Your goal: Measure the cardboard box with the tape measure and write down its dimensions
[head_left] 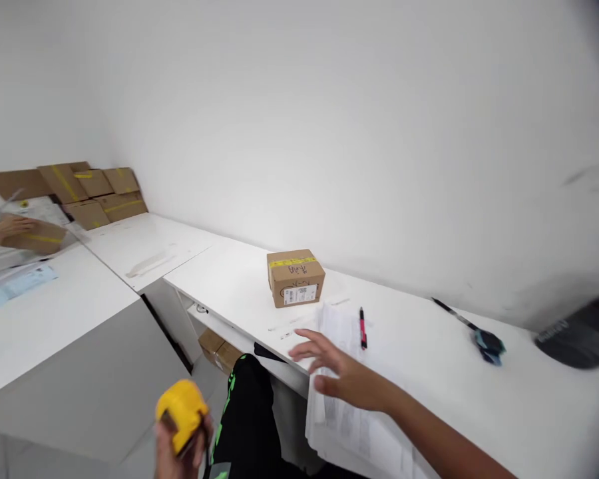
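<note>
In my left hand [182, 449] is a yellow tape measure [182, 411], held low at the bottom of the view beside my leg and blurred by motion. My right hand [337, 372] hovers over the front edge of the white table [404, 332], fingers spread and holding nothing. Beneath it a stack of printed papers [352, 426] hangs partly over the edge. A red and black pen [363, 328] lies just beyond that hand. Farther back sits a closed cardboard box [295, 278] with yellow tape, handwriting and a white label.
A dark strapped object [488, 344] and a dark grey item [579, 336] lie at the right. Cardboard boxes [104, 193] are piled against the wall far left. Another person's hand [12, 227] touches a box there. Below the table is another carton [219, 349].
</note>
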